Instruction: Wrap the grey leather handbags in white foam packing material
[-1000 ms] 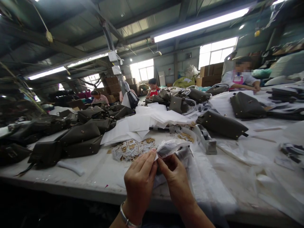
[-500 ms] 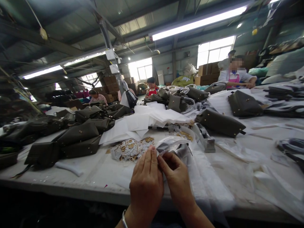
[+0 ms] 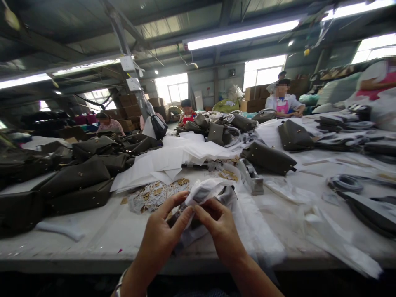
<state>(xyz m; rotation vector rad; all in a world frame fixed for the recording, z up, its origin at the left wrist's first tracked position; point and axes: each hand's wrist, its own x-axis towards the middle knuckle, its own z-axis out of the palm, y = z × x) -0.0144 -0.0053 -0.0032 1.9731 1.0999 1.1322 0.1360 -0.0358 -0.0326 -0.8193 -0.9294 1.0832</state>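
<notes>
At the table's front edge, my left hand (image 3: 163, 229) curls around a curved, white-wrapped bag handle (image 3: 204, 190), thumb and fingers closed on its near side. My right hand (image 3: 221, 229) pinches the same wrapping, its fingertips almost touching the left thumb. Grey and dark material shows under and between my hands; most of it is hidden by the fingers. Sheets of clear plastic (image 3: 260, 235) lie just right of my right hand. A heap of tags with white strings (image 3: 151, 196) spreads behind my left hand.
Dark olive handbags (image 3: 77, 177) are piled at left, with another bag (image 3: 267, 157) at right. White sheets (image 3: 170, 154) lie mid-table beside a grey tape dispenser (image 3: 252, 177). Straps (image 3: 365, 210) rest far right. Co-workers, one in a pink apron (image 3: 282, 106), work behind.
My left hand has gone from fingers stretched flat together to curled around the wrapped handle, and moved left. My right hand keeps its pinch. The view has swung right.
</notes>
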